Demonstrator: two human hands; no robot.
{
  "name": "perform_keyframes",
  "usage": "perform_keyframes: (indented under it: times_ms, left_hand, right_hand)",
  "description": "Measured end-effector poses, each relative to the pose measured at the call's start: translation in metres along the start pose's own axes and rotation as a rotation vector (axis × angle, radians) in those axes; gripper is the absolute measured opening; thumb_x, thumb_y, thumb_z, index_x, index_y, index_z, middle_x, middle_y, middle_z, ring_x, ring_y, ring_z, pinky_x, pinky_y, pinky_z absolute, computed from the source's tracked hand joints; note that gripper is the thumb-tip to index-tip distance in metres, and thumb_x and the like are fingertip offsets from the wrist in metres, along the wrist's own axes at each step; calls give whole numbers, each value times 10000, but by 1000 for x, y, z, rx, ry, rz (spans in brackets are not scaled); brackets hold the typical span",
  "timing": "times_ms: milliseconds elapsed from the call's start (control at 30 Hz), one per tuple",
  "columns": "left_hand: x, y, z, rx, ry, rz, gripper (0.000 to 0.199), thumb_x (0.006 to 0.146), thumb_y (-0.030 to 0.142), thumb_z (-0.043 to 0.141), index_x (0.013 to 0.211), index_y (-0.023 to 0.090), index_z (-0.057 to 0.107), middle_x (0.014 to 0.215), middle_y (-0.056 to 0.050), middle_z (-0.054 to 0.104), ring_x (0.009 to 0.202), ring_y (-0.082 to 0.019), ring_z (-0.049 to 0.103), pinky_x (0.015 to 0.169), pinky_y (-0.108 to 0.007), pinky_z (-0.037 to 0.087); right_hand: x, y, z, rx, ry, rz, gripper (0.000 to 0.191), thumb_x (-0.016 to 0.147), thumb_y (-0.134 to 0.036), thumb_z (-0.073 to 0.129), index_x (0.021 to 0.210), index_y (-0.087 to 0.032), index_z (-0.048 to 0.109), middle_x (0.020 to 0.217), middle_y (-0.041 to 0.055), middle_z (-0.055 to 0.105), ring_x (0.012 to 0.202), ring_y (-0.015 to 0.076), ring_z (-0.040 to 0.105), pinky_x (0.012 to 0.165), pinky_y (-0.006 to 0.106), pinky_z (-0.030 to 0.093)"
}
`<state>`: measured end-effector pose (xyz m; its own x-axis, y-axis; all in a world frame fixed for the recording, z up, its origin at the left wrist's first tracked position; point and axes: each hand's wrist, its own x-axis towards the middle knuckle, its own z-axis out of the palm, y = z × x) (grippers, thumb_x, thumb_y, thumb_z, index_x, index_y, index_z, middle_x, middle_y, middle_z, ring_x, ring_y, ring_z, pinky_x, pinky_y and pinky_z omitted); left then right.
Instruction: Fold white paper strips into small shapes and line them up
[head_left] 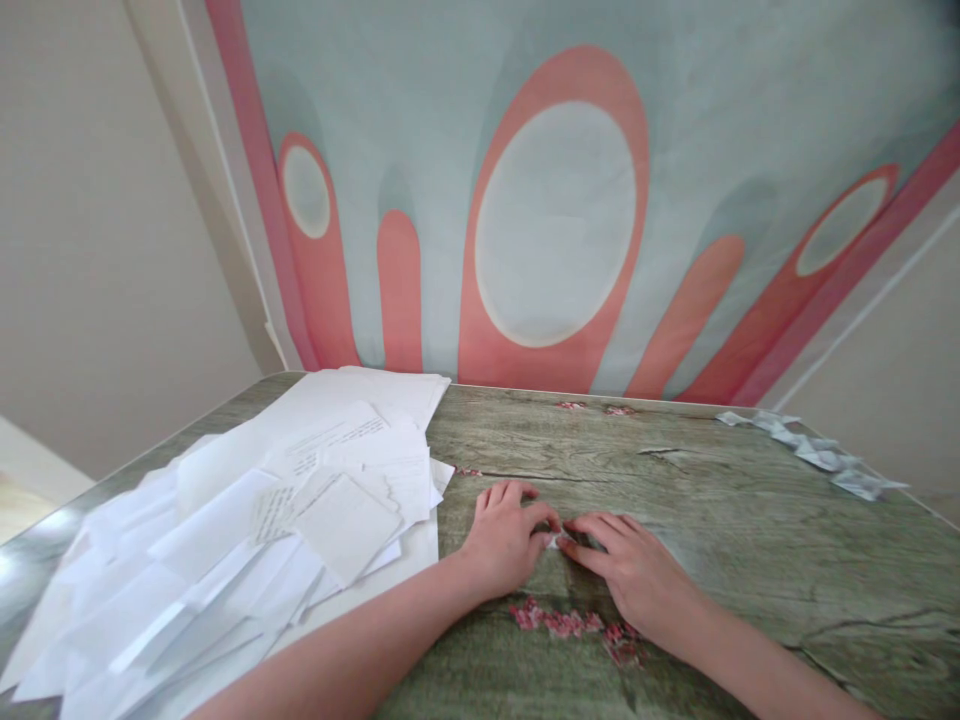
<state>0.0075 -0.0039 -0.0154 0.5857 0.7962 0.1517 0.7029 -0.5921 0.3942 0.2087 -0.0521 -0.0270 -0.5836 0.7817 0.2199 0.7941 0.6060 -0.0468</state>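
Observation:
My left hand point(504, 540) and my right hand point(634, 562) meet fingertip to fingertip over the middle of the wood-patterned table. Between their thumbs and index fingers is a small white piece point(556, 540), perhaps paper or film, mostly covered by the fingers. Both hands are closed in a pinch on it. Just below them on the tabletop lies an uneven row of small pink-and-white bits point(559, 621), partly beside my right wrist. Whether they are paper or wrapped pieces is too small to tell.
Left of my hands spreads a heap of loose white papers point(217, 530), some printed. Several crumpled, translucent whitish pieces point(817, 453) line the right far edge. More pink bits point(571, 405) lie near the back. A patterned blue-and-coral wall panel point(420, 110) stands behind the table point(750, 540).

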Motion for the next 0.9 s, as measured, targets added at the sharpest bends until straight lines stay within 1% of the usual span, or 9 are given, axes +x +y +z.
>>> perform_keyframes:
  times_ms: [133,300,400,467,567,667,733,800,900]
  left_hand:
    - [0,-6,0,-29,-21,11,185,825,283,550,981,355,617,1183,4,469,1149,-227,386,967,-435,296]
    - [1,-10,-2,-90,-33,-1,229,861,234,482,950,355,656,1172,16,509,1152,-204,402,971,-408,306]
    - [-1,-9,-5,-112,-5,18,211,840,253,528,986,339,654,1146,7,538,1123,-202,426,963,-393,319]
    - [-3,-7,-7,-90,19,64,211,810,283,583,1006,319,650,1138,-2,548,1113,-210,429,958,-388,324]
    - [-6,-1,-11,16,30,194,179,804,302,606,973,285,663,1123,-18,562,1133,-228,408,987,-407,289]
    - [-10,7,-12,184,28,285,168,848,285,548,969,232,652,1111,-43,572,1165,-240,387,1034,-432,215]
    - [-12,11,-11,292,19,307,200,872,268,506,1013,197,629,1098,-63,580,1176,-241,384,1053,-431,180]
    - [-14,15,-8,371,5,320,236,883,270,483,1061,174,604,1087,-78,589,1182,-240,386,1059,-423,170]
    - [-16,17,-6,429,-1,333,293,883,334,482,1103,166,580,1102,-88,592,1202,-247,374,1056,-422,174]
  right_hand:
    - [1,-1,-1,7,1,3,428,800,-43,456,1154,-246,584,1101,88,594,980,221,512,834,360,381]
    - [1,-1,-1,19,-2,9,455,784,-26,450,1159,-248,579,1114,85,587,992,223,507,839,364,380]
    - [1,0,0,20,-2,-1,453,788,-43,460,1174,-255,567,1113,83,588,985,222,509,836,364,382]
    - [0,1,1,14,5,-9,454,793,-49,460,1186,-254,558,1113,84,588,987,221,509,833,361,385]
    - [-1,2,3,8,16,-20,468,790,-43,458,1201,-251,544,1124,88,583,1002,224,504,840,367,382]
    - [-2,3,4,16,2,-26,492,780,-37,463,1223,-245,522,1143,93,573,1012,229,498,844,377,381]
    - [-2,3,5,28,-10,-26,495,782,-45,471,1233,-242,513,1150,96,569,1019,231,496,844,380,384]
    - [-2,3,4,39,-4,-29,485,786,-58,478,1233,-241,516,1146,98,571,1028,232,494,847,384,388]
    - [-1,0,3,48,20,-23,457,791,-63,477,1210,-234,539,1135,105,578,1033,233,499,849,390,399]
